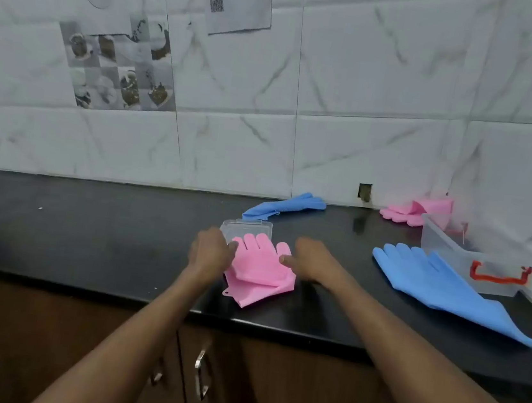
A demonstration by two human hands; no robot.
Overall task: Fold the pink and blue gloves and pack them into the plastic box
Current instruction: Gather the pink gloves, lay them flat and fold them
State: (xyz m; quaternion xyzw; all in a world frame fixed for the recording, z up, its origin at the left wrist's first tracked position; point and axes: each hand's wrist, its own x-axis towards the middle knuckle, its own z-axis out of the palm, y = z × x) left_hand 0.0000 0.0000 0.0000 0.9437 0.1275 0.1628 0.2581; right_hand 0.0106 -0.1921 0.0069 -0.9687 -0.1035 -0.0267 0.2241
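Two hands on one pink glove (258, 267), mid-counter. Your left hand (210, 251) sits at the glove's left edge, fingers curled and touching the pink material near the glove's finger end; whether it truly pinches the edge or just presses it, can't tell from this angle. Your right hand (313, 259) is at the glove's right side, thumb tip touching near the glove's thumb, fingers loosely curled, palm down on the counter (87, 229); no firm clasp visible. The glove is folded over itself: finger part lies on top, cuff layer sticks out below toward you with a small tab at the lower left corner. Its fingertips overlap a small clear lid (248, 227) just behind it.

Other gloves: one blue glove (441, 286) lies flat to the right, fingers pointing away-left, cuff toward the counter's front edge. Second blue glove (286, 205) lies near the wall behind the lid, partly rumpled. Second pink glove (416, 211) sits folded in the far right corner against the tiled wall (371, 97).

Plastic box (453, 247) stands at the far right, clear, open on top, red handle (500, 273) on its near end, touching or just beside the flat blue glove's fingers. Contents blurred, cannot tell.

Dark wooden cabinet doors (235, 382) below counter.
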